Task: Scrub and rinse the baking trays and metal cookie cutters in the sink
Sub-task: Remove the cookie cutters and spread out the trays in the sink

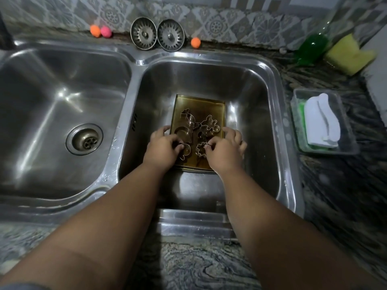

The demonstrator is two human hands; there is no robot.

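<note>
While both hands are down in the right basin of the double stainless-steel sink [270, 84], the left hand [162, 148] pinches a rounded metal cookie cutter [186, 152] with thumb and curled fingers, its index finger reaching to the tray's left edge. The right hand [223, 152] pinches a flower-shaped metal cookie cutter [200, 150] between thumb and index, its other fingers spread near the tray's right edge.

Both cutters sit on the rectangular brass-coloured baking tray [217, 107], which lies flat on the basin floor. Layered edges at its near end suggest a stack; the count is unclear. About four more metal cutters [188, 119] lie further back on the tray, overlapping, so the exact number is hard to tell.

The left basin shows 1 round drain [84, 139]. Against the patterned tile wall lean 2 round metal sink strainers [143, 34]. Along the same ledge sit 3 small balls: 2 orange [95, 30], 1 pink [105, 31].

To the right on the granite counter are 1 clear bottle of green liquid [312, 47], 1 yellow sponge [349, 54] and 1 clear plastic tray [345, 130] holding a white plastic object [321, 120] over something green.
</note>
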